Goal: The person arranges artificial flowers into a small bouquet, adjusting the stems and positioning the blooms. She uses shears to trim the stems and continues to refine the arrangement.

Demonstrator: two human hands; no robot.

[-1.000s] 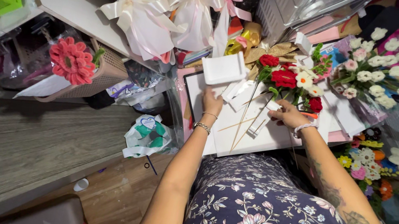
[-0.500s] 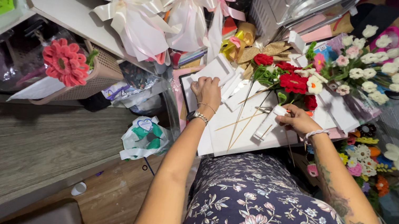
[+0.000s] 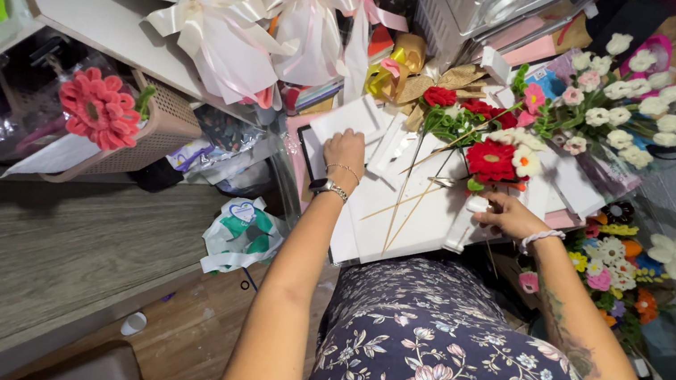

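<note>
Left hand (image 3: 346, 148) has slid to ten o'clock, fingers curled onto white sheets (image 3: 349, 117). Right hand (image 3: 507, 215) pinches a white strip (image 3: 463, 228); its fingertips are hidden beneath red flowers (image 3: 492, 158).

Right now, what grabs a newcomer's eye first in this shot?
The red flowers on long thin stems lying across the white sheets at centre, with the right hand just below them and the left hand resting on a white sheet further left. Next, the two wrapped bouquets with pale ribbon bows hanging at the top, and a big red flower in a wicker basket at left.
</note>
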